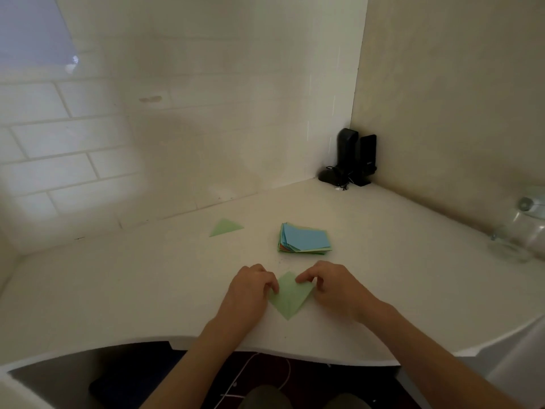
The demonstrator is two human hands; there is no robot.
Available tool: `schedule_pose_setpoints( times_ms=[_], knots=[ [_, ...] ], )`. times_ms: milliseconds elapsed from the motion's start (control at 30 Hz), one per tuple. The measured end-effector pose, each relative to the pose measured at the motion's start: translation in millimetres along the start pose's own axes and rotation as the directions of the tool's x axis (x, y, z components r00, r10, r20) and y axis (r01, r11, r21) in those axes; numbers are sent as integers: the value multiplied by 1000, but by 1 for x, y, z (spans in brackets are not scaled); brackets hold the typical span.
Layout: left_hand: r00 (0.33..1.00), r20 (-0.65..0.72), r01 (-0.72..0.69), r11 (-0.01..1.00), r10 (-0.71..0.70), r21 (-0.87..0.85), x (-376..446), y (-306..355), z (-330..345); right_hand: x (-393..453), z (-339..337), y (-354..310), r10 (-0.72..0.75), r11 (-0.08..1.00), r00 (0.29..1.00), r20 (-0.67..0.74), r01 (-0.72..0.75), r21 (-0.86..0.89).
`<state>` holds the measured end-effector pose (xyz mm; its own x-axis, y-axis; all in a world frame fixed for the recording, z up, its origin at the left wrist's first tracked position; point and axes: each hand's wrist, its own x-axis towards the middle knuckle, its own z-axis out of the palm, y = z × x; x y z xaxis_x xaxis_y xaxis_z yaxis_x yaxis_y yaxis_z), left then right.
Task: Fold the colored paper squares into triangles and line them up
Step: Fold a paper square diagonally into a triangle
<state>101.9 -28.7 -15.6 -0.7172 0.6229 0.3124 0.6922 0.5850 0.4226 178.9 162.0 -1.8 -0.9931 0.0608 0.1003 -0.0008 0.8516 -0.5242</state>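
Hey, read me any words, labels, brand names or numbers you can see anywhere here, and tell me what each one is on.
No text can be read in this view.
Black speakers in the corner: a faint pale mark on the front of one, too small and blurred to read.
Stack of colored paper squares: plain, no print.
Green paper under the hands, and the folded green triangle: plain, no print.
Glass jar at the right edge: no legible label.

- Left corner of the green paper square (290, 296) hidden under the left hand (250, 286).
- Right corner tucked behind the right hand (333, 286).
- Lower sheets in the paper stack (305, 242) covered, only thin edges peeking out.
- Clear glass thing (522, 231) blurry, cut off at the right edge.
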Motion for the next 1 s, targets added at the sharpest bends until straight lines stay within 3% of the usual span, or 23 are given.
schedule_pose_setpoints(
  times_ms=[100, 167, 333, 500, 633, 833, 1000],
  knots=[
    [996, 17, -91, 969, 89, 229, -10, 12, -1, -5, 3, 1, -32, 999, 998, -49, 30, -40],
    [994, 97, -82, 941, 53, 329, -19, 19, -1, -11, 5, -1, -69, 997, 995, -78, 65, -48],
    [984, 177, -57, 960, 8, 275, -26, 17, 2, -20, 9, -12, -113, 991, 984, -140, 102, -81],
    [998, 43, -46, 996, 42, 77, -21, -9, 13, -10, 21, -10, -102, 991, 980, -172, 84, -108],
    [994, -85, 66, 998, -68, -26, -19, -19, 11, -3, 27, -3, -4, 1000, 982, -188, 4, -4],
    [938, -166, 296, 953, -303, -62, -20, -11, 6, 6, 36, -6, 102, 995, 973, -207, -100, 21],
    [924, -217, 331, 943, -316, 36, -15, 1, 16, 8, 43, -9, 113, 990, 949, -296, -134, -51]
  ],
)
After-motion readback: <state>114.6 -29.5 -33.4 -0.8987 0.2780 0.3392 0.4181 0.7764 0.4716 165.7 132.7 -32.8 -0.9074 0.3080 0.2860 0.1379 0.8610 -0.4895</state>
